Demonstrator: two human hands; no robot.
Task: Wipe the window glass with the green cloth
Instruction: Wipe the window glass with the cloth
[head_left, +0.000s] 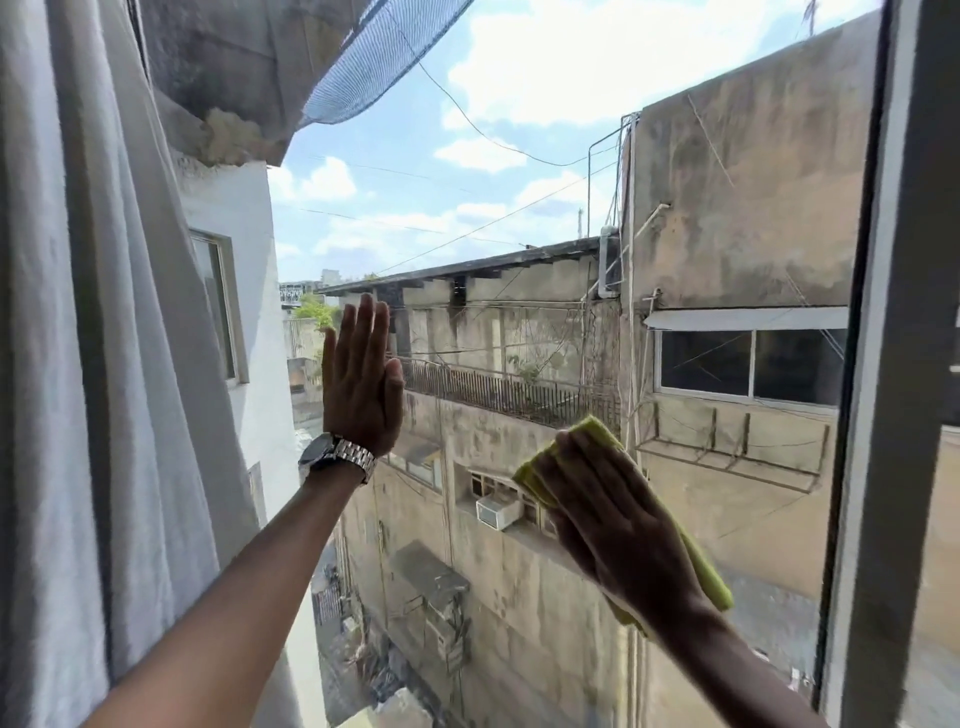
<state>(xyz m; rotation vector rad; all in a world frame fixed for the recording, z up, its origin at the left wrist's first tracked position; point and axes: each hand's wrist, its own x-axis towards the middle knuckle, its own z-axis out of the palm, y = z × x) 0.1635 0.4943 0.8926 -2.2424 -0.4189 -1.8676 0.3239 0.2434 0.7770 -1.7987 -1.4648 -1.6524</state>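
Note:
The window glass (519, 218) fills the middle of the view, with buildings and sky seen through it. My right hand (618, 519) presses a folded yellow-green cloth (597, 434) flat against the lower right part of the pane; the cloth shows above my fingers and below my palm. My left hand (361, 379) lies flat on the glass to the left, fingers straight and pointing up, holding nothing. A metal watch (337, 457) sits on the left wrist.
A pale grey curtain (78, 364) hangs along the left side, close to my left arm. The dark window frame (883, 364) runs vertically at the right edge, just right of the cloth.

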